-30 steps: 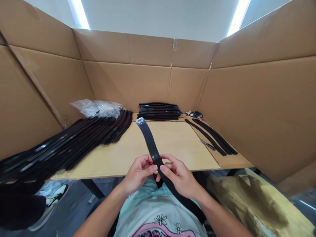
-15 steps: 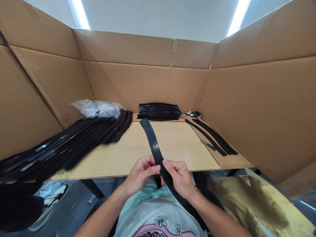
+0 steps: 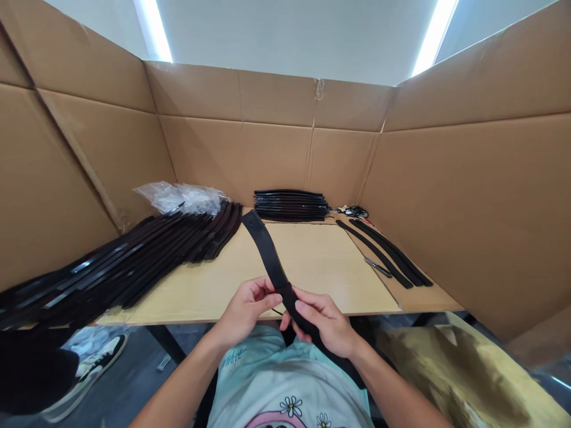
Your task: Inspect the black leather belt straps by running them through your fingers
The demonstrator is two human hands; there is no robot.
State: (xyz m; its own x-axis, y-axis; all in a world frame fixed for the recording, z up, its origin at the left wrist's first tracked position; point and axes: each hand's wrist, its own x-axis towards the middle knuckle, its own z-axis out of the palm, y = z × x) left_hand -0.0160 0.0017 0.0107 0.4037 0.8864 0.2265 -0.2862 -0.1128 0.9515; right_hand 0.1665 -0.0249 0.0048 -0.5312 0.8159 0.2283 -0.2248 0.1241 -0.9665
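Note:
A long, curved black strip [image 3: 268, 249] slants across the front of the table, its far half smooth with a small hole near the tip. Its near half sits inside a dull black sleeve [image 3: 307, 327] that runs down under my right forearm. At the sleeve's edge, my left hand [image 3: 252, 306] pinches the strip between thumb and fingers. My right hand [image 3: 328, 324] is closed round the sleeved part just below, thumb on top. A thin dark thread or strip end shows beneath the left thumb.
Many similar black strips [image 3: 147, 255] lie fanned at the left, beside clear plastic bags [image 3: 182, 197]. A neat stack of strips [image 3: 289, 205] stands at the back. Several dark strips [image 3: 388, 252] and scissors [image 3: 378, 267] lie right. Cardboard walls [image 3: 276, 142] enclose the table; someone's shoe [image 3: 96, 368] shows lower left.
The strip's far tip has swung a little left and its surface has turned, losing its shine. My right hand has shifted slightly down the sleeve, with its lower fingers now showing beneath.

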